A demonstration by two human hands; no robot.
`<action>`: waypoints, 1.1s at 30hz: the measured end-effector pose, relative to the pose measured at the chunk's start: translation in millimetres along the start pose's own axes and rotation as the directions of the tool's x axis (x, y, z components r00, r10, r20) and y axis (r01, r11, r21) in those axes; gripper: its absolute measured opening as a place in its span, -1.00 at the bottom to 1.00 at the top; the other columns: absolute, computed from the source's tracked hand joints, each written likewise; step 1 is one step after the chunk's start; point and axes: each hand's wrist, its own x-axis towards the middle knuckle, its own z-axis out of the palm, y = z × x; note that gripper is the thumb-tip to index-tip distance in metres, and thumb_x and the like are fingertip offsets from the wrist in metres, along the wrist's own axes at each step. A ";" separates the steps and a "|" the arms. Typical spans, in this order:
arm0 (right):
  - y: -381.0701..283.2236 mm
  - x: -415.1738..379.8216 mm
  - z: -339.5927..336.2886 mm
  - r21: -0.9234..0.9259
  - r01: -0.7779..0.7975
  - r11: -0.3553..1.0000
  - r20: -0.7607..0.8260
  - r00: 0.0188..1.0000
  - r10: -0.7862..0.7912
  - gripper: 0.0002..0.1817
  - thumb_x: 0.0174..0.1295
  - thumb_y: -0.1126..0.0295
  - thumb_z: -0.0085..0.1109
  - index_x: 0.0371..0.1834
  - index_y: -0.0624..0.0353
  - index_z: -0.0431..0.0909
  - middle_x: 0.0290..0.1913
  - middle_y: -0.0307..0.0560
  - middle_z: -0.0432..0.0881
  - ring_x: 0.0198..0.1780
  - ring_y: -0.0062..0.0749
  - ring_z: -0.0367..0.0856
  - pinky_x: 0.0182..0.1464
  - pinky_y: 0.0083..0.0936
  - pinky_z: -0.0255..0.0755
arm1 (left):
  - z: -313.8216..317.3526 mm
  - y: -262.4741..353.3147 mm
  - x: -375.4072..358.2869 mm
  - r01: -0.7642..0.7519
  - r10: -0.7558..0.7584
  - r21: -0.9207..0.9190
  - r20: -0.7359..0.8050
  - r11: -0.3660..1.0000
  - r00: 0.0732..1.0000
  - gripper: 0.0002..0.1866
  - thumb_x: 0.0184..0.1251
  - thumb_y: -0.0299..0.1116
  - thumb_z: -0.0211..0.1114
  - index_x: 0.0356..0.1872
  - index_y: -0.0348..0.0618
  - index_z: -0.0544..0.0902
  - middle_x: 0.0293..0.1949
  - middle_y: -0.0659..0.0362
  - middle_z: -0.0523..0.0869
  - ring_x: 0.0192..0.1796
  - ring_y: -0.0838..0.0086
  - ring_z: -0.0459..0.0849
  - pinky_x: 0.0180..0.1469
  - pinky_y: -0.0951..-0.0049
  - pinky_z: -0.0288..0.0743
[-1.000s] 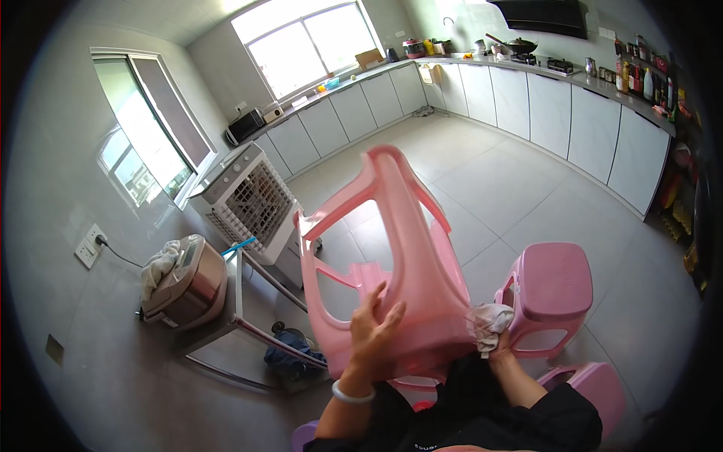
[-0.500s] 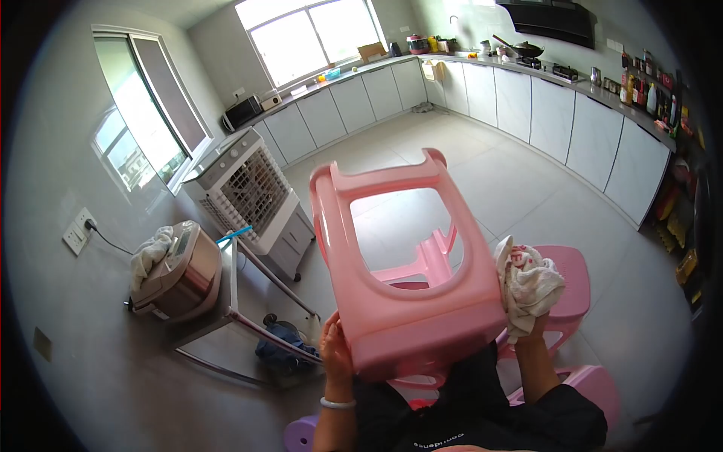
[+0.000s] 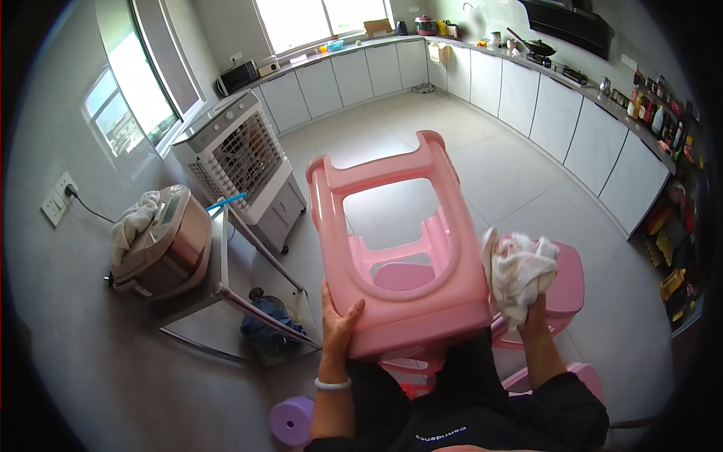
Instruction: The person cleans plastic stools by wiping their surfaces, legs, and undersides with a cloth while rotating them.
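Note:
A pink plastic stool lies tipped on its side in front of me, legs pointing away, raised over my lap. My left hand grips its near left edge, a white bangle on the wrist. My right hand holds a crumpled white cloth just right of the stool, close to its side but I cannot tell if it touches.
A second pink stool stands upright at right, another pink one below it. A purple stool is by my left elbow. At left are a metal table with a rice cooker and an air cooler. White cabinets line the far walls.
The stool rotated from a steep tilt to lying with its open frame facing me and dropped lower. My right hand came out from behind it, cloth raised at the right side.

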 end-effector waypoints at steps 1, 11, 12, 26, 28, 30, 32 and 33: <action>-2.8 12.9 9.2 -0.037 0.012 0.999 -0.025 1.000 -0.013 -0.22 0.44 -0.20 0.06 0.54 0.09 0.21 0.42 -0.04 0.41 0.37 -0.19 0.46 0.35 -0.17 0.45 | 1.6 3.4 -0.3 0.013 -0.013 -0.014 -0.002 1.000 1.000 0.01 0.25 -0.32 0.49 0.60 -0.31 0.01 0.43 -0.08 0.36 0.42 0.24 0.42 0.43 0.31 0.34; 42.8 204.6 257.2 -0.552 0.728 0.407 0.778 0.625 -0.062 -0.52 0.14 0.40 0.39 0.17 0.19 0.62 0.02 0.01 0.72 0.07 -0.17 0.67 0.21 -0.24 0.54 | 6.4 0.6 -4.0 0.039 -0.039 0.028 -0.004 0.999 0.999 0.12 0.14 -0.23 0.56 0.59 -0.39 0.00 0.44 -0.21 0.32 0.44 0.14 0.41 0.45 0.27 0.32; 72.7 233.9 268.1 -0.388 0.916 0.101 0.912 0.398 -0.105 -0.46 0.10 0.36 0.43 0.21 0.13 0.60 0.07 0.05 0.70 0.14 -0.05 0.63 0.31 -0.15 0.46 | 5.9 -3.3 -3.6 0.017 -0.017 0.058 -0.004 0.998 1.000 0.12 0.14 -0.23 0.56 0.59 -0.39 0.00 0.44 -0.21 0.32 0.44 0.14 0.40 0.46 0.25 0.30; 183.7 212.3 327.7 -0.170 0.938 -0.303 0.860 0.291 0.419 -0.50 0.18 0.12 0.25 0.25 -0.22 0.61 0.33 -0.16 0.53 0.46 -0.18 0.34 0.38 -0.03 0.29 | -6.9 -31.1 -7.4 -0.069 0.072 0.133 -0.020 0.989 0.997 0.03 0.23 -0.33 0.49 0.60 -0.29 0.00 0.46 -0.11 0.31 0.46 0.19 0.36 0.49 0.24 0.26; 150.4 241.8 309.3 -0.194 0.859 -0.473 0.863 0.378 0.334 -0.32 0.15 0.15 0.33 0.41 -0.34 0.42 0.43 -0.19 0.45 0.52 -0.14 0.27 0.33 -0.08 0.36 | -3.0 -24.7 -7.6 -0.036 0.039 0.115 -0.025 0.993 0.999 0.01 0.24 -0.34 0.47 0.60 -0.28 0.00 0.45 -0.10 0.32 0.45 0.19 0.37 0.49 0.24 0.27; 117.6 267.3 290.1 -0.396 0.827 -0.399 0.884 0.462 0.078 -0.54 0.07 0.34 0.32 0.11 0.07 0.61 0.19 0.02 0.62 0.38 0.03 0.45 0.26 -0.12 0.44 | -1.5 -31.9 -4.8 -0.043 0.050 0.092 -0.065 0.995 0.997 0.05 0.18 -0.25 0.52 0.58 -0.34 0.05 0.44 -0.17 0.31 0.46 0.12 0.36 0.49 0.21 0.25; 117.8 327.6 233.7 -0.599 0.618 -0.510 0.785 0.577 -0.224 -0.49 0.11 0.24 0.31 0.19 0.01 0.62 0.15 0.07 0.66 0.38 0.05 0.47 0.27 -0.08 0.47 | 1.1 -32.4 -3.9 -0.043 0.047 0.052 -0.085 0.998 0.995 0.06 0.15 -0.21 0.54 0.57 -0.36 0.08 0.43 -0.19 0.30 0.46 0.09 0.36 0.48 0.19 0.25; 83.8 325.5 228.0 -0.832 0.434 -0.344 0.490 0.867 -0.092 -0.55 0.29 0.16 0.16 0.27 -0.20 0.61 0.34 0.01 0.56 0.49 0.01 0.35 0.41 -0.12 0.37 | 2.5 -29.8 -4.6 -0.036 0.038 0.026 -0.080 0.999 0.996 0.05 0.16 -0.21 0.53 0.57 -0.35 0.08 0.43 -0.18 0.30 0.46 0.10 0.36 0.48 0.20 0.25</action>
